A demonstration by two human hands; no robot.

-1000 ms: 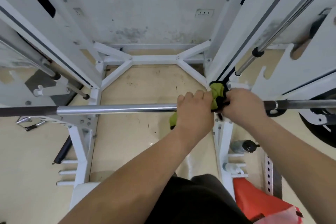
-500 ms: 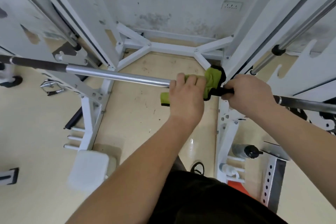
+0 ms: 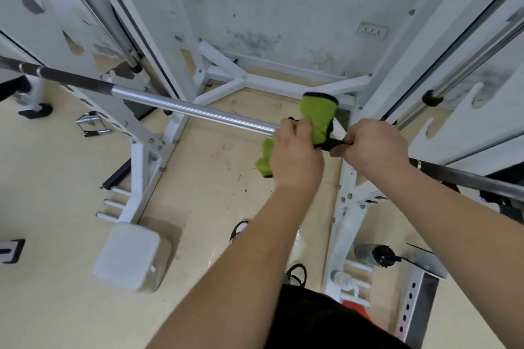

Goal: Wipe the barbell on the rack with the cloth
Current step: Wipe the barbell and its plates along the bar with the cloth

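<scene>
A long steel barbell [image 3: 181, 106] runs across the white rack [image 3: 173, 73] from upper left to lower right, shiny in the middle and dark toward both ends. A lime-green cloth with black trim [image 3: 319, 119] is wrapped over the bar near the right upright. My left hand [image 3: 296, 156] grips the cloth around the bar, and part of the cloth hangs below it. Just to its right, my right hand [image 3: 374, 147] is curled around the dark part of the bar and pinches the cloth's black edge.
The rack's right upright [image 3: 351, 207] stands just below my hands, with pegs and a dark bottle [image 3: 374, 255] at its foot. A white padded block [image 3: 130, 261] sits on the beige floor at lower left. Guide rods [image 3: 467, 65] slope at right. My shoes [image 3: 296, 275] show below.
The view has swung left and tilted, so the bar now slopes across the frame. My left hand has slid a little left along the bar, showing more of the green cloth between my hands.
</scene>
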